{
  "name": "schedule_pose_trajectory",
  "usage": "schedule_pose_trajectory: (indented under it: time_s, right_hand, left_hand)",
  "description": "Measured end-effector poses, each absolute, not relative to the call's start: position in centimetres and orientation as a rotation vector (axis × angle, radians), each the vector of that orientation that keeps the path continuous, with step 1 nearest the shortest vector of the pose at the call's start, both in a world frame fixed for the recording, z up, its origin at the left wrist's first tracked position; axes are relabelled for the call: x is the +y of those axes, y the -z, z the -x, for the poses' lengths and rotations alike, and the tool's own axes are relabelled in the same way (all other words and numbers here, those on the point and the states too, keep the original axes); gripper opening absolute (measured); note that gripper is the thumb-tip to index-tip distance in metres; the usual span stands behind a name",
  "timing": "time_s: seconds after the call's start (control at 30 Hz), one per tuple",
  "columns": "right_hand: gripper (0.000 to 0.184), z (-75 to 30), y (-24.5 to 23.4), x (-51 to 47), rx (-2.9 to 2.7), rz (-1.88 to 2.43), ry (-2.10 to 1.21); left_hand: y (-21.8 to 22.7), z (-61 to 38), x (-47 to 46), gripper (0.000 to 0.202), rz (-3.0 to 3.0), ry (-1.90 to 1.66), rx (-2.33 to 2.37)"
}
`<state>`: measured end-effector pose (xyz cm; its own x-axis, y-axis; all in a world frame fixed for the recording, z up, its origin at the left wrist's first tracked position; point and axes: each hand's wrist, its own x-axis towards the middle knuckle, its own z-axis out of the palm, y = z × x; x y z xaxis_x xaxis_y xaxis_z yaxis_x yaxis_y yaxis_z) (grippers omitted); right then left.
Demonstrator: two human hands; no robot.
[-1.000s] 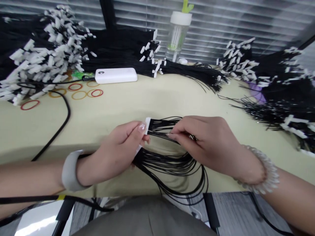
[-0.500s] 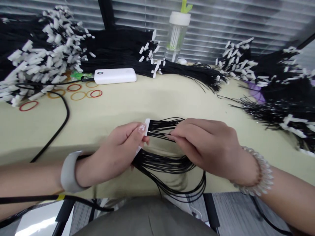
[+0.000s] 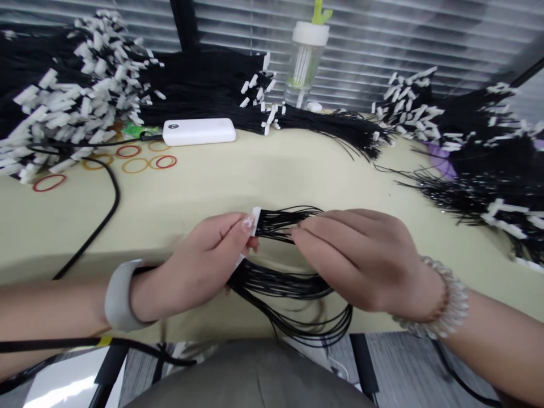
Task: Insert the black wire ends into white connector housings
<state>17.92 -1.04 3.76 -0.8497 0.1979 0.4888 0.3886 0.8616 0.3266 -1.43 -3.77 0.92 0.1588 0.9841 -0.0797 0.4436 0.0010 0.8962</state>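
The left hand [image 3: 199, 255] has its fingers [image 3: 236, 229] clamped on a white connector [image 3: 255, 221], with black wires [image 3: 284, 224] fanning out just beside the fingertips and looping down below both hands. The right hand [image 3: 361, 260] holds its fingers [image 3: 331, 238] together, tips on the upper wires; whether they grip cannot be told. A beige tabletop [image 3: 212, 187] lies beyond.

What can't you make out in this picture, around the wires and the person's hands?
In the head view:
- Middle of the white connector: hidden by the left hand.
- Black wires beneath the right hand: hidden by that hand.
- How the wires join the connector: too small.
- Far end of the wire pile: cut off by the left edge.
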Motion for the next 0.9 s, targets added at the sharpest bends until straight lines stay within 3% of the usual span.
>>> schedule_pose_trajectory:
  time_s: [0.23,0.57,0.77,0.9]
  right_hand:
    - [0.012,-17.97,-4.01,-1.14,-2.632,0.412,0.654]
    - [0.014,-18.6,-4.63,-0.51,-2.767,0.764,-0.071]
    - [0.014,-18.52,-4.71,-0.55,-2.727,0.772,-0.217]
    - [0.013,-18.42,-4.62,-1.16,-2.75,0.772,-0.129]
  left_hand:
    - [-1.24,1.49,-3.75,0.034,-1.615,-0.743,1.428]
    - [-1.5,1.4,-3.84,0.032,-1.83,-0.697,1.347]
    - [-1.54,1.53,-3.85,0.031,-1.83,-0.688,1.349]
    - [-1.66,1.45,-3.8,0.032,-1.823,-0.675,1.381]
